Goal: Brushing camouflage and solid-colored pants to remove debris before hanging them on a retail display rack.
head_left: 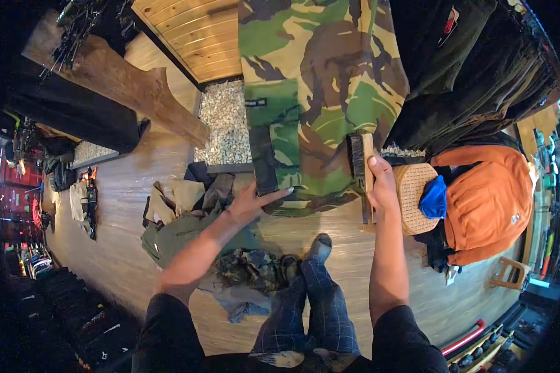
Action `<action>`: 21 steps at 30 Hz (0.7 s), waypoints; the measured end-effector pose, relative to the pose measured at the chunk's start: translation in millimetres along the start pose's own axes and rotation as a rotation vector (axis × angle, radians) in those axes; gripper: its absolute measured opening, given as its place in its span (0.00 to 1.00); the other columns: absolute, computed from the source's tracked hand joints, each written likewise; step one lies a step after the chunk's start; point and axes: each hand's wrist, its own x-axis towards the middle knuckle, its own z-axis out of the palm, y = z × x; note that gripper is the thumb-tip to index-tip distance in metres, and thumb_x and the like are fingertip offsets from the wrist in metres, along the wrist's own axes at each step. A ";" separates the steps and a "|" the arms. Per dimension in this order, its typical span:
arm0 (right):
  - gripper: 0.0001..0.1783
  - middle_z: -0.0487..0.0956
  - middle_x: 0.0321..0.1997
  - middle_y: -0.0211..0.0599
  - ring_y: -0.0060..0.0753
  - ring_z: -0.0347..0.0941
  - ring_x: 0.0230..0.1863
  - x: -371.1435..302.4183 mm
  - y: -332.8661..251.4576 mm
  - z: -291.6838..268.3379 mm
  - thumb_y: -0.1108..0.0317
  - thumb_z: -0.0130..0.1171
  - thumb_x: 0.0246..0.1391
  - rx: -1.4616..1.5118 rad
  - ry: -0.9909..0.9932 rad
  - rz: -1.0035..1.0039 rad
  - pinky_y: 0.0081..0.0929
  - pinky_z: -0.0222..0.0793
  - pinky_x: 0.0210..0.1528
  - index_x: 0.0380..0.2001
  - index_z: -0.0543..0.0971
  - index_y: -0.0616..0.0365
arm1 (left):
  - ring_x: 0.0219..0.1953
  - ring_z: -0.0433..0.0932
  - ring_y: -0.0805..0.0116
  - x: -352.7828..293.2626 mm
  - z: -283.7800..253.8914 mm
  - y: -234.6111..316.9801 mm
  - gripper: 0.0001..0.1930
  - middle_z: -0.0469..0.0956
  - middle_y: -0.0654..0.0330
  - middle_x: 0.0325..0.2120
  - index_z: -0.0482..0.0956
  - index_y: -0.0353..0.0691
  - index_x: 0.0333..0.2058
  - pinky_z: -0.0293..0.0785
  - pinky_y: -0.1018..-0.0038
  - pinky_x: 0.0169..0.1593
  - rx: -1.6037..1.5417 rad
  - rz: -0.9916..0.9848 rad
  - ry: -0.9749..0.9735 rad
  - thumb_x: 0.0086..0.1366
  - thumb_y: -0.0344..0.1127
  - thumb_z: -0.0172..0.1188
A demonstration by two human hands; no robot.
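Note:
A camouflage garment in green, brown and tan hangs in front of me, with a dark strip and a small label on its left side. At its lower left corner, my left hand grips the hem, one digit stretched across the front and the other fingers partly hidden at the edge. My right hand is closed around a wooden brush. The brush stands upright at the garment's right edge, its dark bristles turned left against the cloth.
Folded and heaped clothes lie on the wooden floor to the left. On the right are a woven stool with a blue cloth item and an orange garment. Dark trousers hang at upper right; a wooden trunk slants at upper left.

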 end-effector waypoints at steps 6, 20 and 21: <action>0.17 0.81 0.40 0.28 0.18 0.74 0.40 -13.6 -5.4 16.3 0.62 0.58 0.63 -0.078 0.108 -0.020 0.19 0.68 0.46 0.48 0.80 0.64 | 0.53 0.75 0.66 1.4 1.4 29.1 0.21 0.75 0.57 0.49 0.80 0.49 0.54 0.71 0.74 0.55 -0.725 -0.163 0.208 0.65 0.22 0.52; 0.09 0.78 0.46 0.48 0.49 0.74 0.47 -62.4 11.9 60.7 0.74 0.59 0.50 -1.090 -0.103 -0.770 0.37 0.70 0.53 0.37 0.82 0.59 | 0.45 0.81 0.64 -15.8 9.1 62.6 0.23 0.83 0.54 0.43 0.82 0.34 0.43 0.72 0.72 0.52 -0.977 -0.420 0.335 0.50 0.09 0.49; 0.07 0.79 0.42 0.47 0.48 0.75 0.44 -54.1 17.4 53.2 0.75 0.59 0.50 -1.153 -0.056 -0.714 0.38 0.71 0.49 0.35 0.81 0.59 | 0.45 0.81 0.64 -12.3 3.0 66.1 0.23 0.83 0.54 0.43 0.82 0.34 0.43 0.72 0.72 0.52 -0.985 -0.417 0.325 0.50 0.09 0.49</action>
